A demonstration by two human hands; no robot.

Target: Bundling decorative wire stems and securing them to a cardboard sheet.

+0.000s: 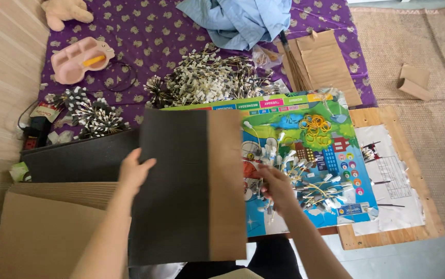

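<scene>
Two hands at work over a dark sheet and a heap of small wired parts.

The left hand (133,170) grips the left edge of the dark sheet (178,186), held tilted above cardboard (47,232). The right hand (276,187), fingers curled, clasps wired parts (305,181) lying on a colourful poster (331,155). A wooden board (387,235) lies beneath.

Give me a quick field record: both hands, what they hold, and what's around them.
left hand: grips left edge of dark sheet
sheet: black, brown strip on its right side
right hand: on white clips spread over poster
poster: colourful, lies on wooden board
rubber bands: yellow, on poster
clip heap: on purple cloth
near left: cardboard, black sheets
</scene>
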